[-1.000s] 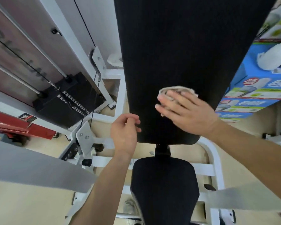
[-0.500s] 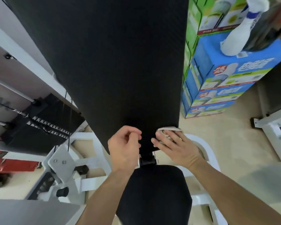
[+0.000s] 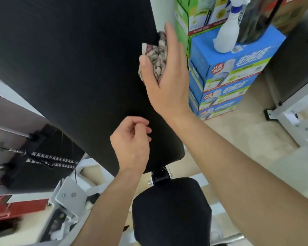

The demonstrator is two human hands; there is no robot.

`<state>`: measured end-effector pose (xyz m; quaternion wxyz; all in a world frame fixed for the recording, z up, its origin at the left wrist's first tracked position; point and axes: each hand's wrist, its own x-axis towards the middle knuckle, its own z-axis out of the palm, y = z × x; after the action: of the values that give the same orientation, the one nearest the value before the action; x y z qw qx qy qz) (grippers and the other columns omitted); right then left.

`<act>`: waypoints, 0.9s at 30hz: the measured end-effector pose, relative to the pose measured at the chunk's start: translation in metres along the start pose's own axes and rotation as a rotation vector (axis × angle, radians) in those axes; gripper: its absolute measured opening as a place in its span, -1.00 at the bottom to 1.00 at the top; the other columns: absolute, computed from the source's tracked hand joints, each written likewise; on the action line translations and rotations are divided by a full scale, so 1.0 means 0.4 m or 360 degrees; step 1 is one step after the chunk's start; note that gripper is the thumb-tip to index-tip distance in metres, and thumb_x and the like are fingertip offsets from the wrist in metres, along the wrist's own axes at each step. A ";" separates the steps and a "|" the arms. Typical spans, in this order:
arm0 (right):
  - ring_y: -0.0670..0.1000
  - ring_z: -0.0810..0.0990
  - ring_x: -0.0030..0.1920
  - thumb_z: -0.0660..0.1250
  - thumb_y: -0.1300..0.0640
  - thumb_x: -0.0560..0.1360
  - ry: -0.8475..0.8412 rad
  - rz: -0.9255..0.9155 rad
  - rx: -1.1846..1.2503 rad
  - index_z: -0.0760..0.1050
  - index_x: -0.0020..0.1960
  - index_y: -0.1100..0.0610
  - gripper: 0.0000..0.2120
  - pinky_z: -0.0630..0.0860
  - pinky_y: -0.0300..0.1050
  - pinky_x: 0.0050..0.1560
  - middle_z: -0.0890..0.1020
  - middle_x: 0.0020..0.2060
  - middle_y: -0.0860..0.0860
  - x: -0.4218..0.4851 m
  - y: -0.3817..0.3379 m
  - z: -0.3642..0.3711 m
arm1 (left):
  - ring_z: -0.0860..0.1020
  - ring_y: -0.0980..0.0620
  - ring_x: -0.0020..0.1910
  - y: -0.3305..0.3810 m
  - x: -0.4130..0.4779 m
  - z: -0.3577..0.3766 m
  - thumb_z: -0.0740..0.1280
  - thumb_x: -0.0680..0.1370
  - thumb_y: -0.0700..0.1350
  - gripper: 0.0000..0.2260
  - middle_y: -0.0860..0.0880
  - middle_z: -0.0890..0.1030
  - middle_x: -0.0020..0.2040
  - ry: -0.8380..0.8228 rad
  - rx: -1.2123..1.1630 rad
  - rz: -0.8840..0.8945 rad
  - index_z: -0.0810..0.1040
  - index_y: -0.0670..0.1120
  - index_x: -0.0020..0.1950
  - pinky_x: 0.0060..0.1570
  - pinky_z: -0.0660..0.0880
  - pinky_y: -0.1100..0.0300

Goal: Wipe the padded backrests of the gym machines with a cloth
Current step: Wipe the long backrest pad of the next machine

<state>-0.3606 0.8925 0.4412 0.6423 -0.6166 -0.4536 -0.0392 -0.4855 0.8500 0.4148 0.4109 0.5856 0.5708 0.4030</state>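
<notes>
Beige floor point(image 3: 238, 139) runs under a white machine frame point(image 3: 69, 196), with a black weight stack point(image 3: 43, 162) at left and stacked boxes point(image 3: 229, 68) bearing a spray bottle point(image 3: 228, 34) at right. On the black backrest point(image 3: 69, 59) above the seat point(image 3: 171, 210), the right hand point(image 3: 167, 82) presses the cloth point(image 3: 157, 52) to the pad's right edge, thumb hooked over it. The left hand point(image 3: 132, 144) hangs loosely curled and empty near the pad's lower end.

The backrest point(image 3: 69, 68) shows bare black padding above and left of my right hand point(image 3: 165, 82), which holds the cloth point(image 3: 156, 55) at its right edge. Just right of that edge, stacked cartons point(image 3: 229, 68) with a spray bottle point(image 3: 228, 32) on top leave only a narrow gap. Directly below the backrest sits the seat pad point(image 3: 171, 210). To its lower left stands the weight stack point(image 3: 43, 157). Open floor point(image 3: 238, 135) lies to its lower right.
</notes>
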 end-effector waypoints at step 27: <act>0.05 0.44 0.33 0.20 0.03 0.65 0.0031 0.0139 -0.0141 0.29 0.50 0.27 -0.49 0.33 -0.26 0.32 0.42 0.35 0.19 0.292 -0.303 0.046 | 0.61 0.08 -0.37 0.350 0.063 -0.195 0.24 0.57 -0.28 -0.75 0.00 0.65 -0.33 0.0062 -0.0008 0.0095 0.65 -0.02 -0.14 -0.33 0.53 0.34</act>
<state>-0.3761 0.9387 0.6035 0.6198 -0.6632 -0.4179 -0.0370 -0.5109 0.8753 0.5731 0.3889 0.5935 0.5600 0.4277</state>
